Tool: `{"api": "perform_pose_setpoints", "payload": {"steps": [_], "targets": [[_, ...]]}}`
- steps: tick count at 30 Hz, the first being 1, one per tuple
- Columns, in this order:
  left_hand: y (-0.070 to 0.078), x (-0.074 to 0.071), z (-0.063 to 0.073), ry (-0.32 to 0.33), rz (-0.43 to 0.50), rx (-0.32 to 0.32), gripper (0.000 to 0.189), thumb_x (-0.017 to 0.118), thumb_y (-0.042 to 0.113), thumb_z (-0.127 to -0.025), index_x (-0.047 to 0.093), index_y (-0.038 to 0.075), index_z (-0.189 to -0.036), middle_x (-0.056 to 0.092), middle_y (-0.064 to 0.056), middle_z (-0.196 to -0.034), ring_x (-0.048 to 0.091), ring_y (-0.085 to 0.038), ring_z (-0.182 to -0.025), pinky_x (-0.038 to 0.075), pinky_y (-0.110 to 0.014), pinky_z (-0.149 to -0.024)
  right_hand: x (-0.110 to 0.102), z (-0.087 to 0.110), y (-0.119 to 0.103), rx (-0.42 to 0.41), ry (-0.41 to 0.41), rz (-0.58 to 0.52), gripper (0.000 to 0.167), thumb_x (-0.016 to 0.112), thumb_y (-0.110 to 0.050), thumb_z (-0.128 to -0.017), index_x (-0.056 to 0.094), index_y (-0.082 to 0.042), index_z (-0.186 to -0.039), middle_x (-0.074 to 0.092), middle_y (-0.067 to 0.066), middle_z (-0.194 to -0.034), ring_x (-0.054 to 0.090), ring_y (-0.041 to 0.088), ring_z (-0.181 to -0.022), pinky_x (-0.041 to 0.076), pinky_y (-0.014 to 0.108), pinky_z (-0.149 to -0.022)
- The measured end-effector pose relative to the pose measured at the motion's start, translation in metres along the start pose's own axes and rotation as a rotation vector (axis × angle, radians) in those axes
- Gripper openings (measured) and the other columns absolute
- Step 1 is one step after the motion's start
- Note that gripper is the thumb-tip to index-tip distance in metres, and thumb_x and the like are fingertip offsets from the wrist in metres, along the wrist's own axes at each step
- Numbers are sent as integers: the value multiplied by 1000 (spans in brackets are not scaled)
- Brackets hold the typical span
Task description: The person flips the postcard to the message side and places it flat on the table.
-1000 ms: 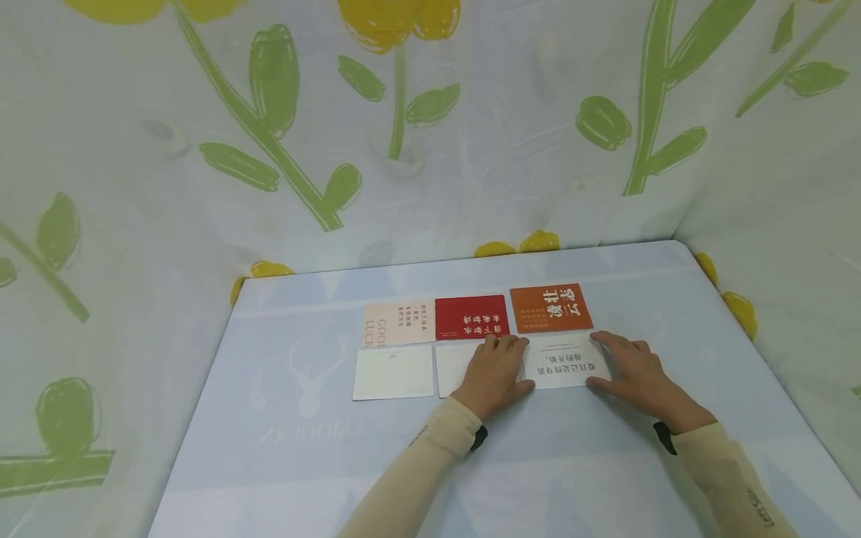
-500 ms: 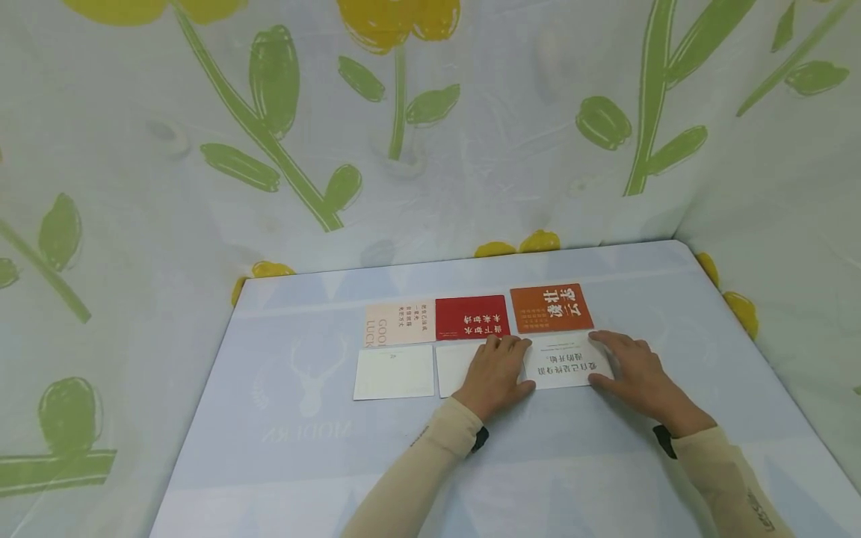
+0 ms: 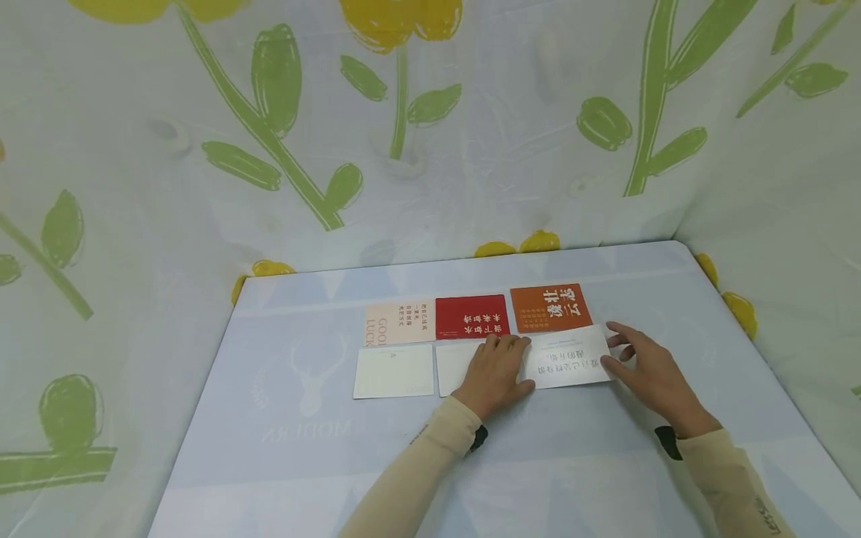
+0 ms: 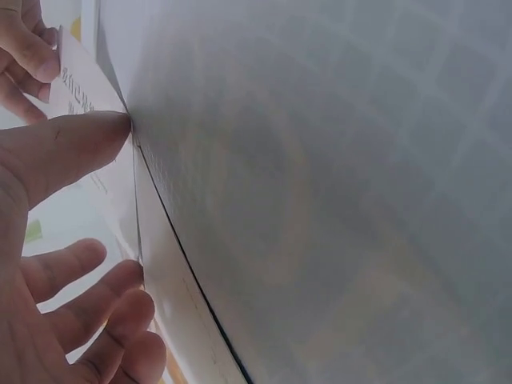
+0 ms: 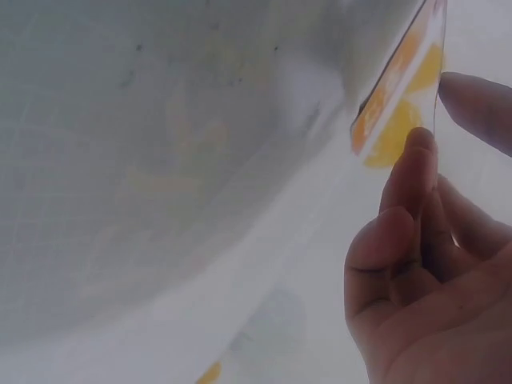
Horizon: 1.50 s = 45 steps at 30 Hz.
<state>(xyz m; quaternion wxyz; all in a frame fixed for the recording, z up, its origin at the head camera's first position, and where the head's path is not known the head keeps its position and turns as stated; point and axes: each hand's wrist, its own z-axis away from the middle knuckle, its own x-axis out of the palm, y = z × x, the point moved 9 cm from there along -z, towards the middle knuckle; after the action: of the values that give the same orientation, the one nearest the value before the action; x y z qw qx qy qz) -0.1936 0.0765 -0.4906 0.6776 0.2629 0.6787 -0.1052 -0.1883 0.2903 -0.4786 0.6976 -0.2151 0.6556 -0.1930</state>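
A white card (image 3: 565, 359) with dark printed writing has its right side tilted up off the table. At that raised edge, my right hand (image 3: 652, 377) pinches it between thumb and fingers; the right wrist view shows the card's edge (image 5: 438, 56) there. My left hand (image 3: 494, 377) lies palm down at the card's left side. Its thumb touches the card edge in the left wrist view, with the other fingers loosely bent. Partly hidden under that hand is a blank white card (image 3: 454, 362). An orange card (image 3: 550, 308) lies just behind the raised one.
On the pale blue table (image 3: 303, 478), a red card (image 3: 472, 317) and a pale pink card (image 3: 400, 323) form the back row with the orange one. Another blank white card (image 3: 394, 372) lies front left. A flowered curtain (image 3: 498, 149) stands behind the table.
My right hand has moved slightly right and up, and the right side of the printed white card has risen off the table. My left hand has stayed in place.
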Motion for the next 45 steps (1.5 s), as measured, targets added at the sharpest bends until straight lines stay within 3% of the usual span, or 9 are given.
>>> {"api": "perform_pose_setpoints", "payload": {"steps": [7, 11, 15, 18, 21, 24, 30, 37, 45], "targets": [[-6, -3, -3, 35, 54, -60, 71, 78, 41, -88, 51, 13, -147, 60, -4, -134, 54, -19, -115, 50, -30, -95, 0, 2, 3, -2, -5, -16, 59, 72, -15, -93, 48, 4, -144, 63, 18, -116, 56, 29, -94, 48, 31, -63], [-13, -6, -4, 49, 192, -127, 66, 75, 35, -91, 50, 11, -147, 63, -1, -125, 58, -15, -110, 51, -27, -94, 0, 4, 4, -21, 4, -12, 56, 72, -14, -93, 51, 4, -142, 65, 17, -112, 57, 28, -93, 47, 29, -62], [-20, -8, -2, 48, 391, -185, 50, 72, 28, -94, 59, 10, -139, 70, 5, -104, 59, -6, -87, 51, -19, -74, -3, 6, 1, -42, 21, -12, 52, 74, -13, -92, 54, 5, -136, 66, 16, -108, 57, 28, -92, 46, 28, -63], [-20, -9, -1, 37, 469, -202, 32, 70, 26, -95, 70, 11, -124, 70, 8, -89, 56, -3, -73, 47, -16, -62, -5, 7, 0, -59, 35, -13, 47, 75, -12, -91, 58, 5, -130, 66, 16, -108, 58, 28, -91, 45, 27, -63], [-20, -9, 1, 21, 493, -206, 20, 68, 26, -96, 75, 12, -109, 66, 11, -79, 54, -3, -66, 44, -16, -58, -6, 8, 0, -67, 43, -15, 42, 75, -12, -91, 60, 5, -126, 66, 16, -109, 58, 27, -91, 44, 27, -62], [-18, -10, 3, 12, 513, -206, 18, 67, 26, -97, 75, 13, -105, 63, 12, -74, 52, -4, -63, 43, -17, -55, -6, 8, 1, -73, 48, -16, 39, 74, -13, -92, 60, 4, -125, 65, 16, -109, 58, 27, -91, 44, 27, -62], [-17, -7, 5, -1, 589, -219, 18, 63, 25, -100, 73, 12, -107, 63, 14, -68, 53, -4, -56, 42, -19, -49, -5, 8, 5, -52, 36, -22, 39, 68, -25, -99, 61, 3, -125, 65, 13, -102, 58, 27, -88, 46, 30, -63], [-16, -5, 5, -22, 663, -244, 18, 59, 27, -102, 72, 15, -103, 66, 15, -70, 55, -4, -58, 45, -21, -51, -3, 7, 9, -1, -10, -57, 45, 58, -42, -103, 63, -2, -124, 67, 7, -92, 56, 22, -79, 45, 31, -58], [-13, -11, 7, 7, 698, -235, 22, 57, 30, -102, 74, 15, -107, 70, 14, -76, 56, -3, -59, 46, -21, -50, -8, 7, 6, -7, 12, -80, 44, 54, -44, -104, 63, -6, -123, 71, 9, -101, 59, 25, -85, 45, 31, -59]]}}
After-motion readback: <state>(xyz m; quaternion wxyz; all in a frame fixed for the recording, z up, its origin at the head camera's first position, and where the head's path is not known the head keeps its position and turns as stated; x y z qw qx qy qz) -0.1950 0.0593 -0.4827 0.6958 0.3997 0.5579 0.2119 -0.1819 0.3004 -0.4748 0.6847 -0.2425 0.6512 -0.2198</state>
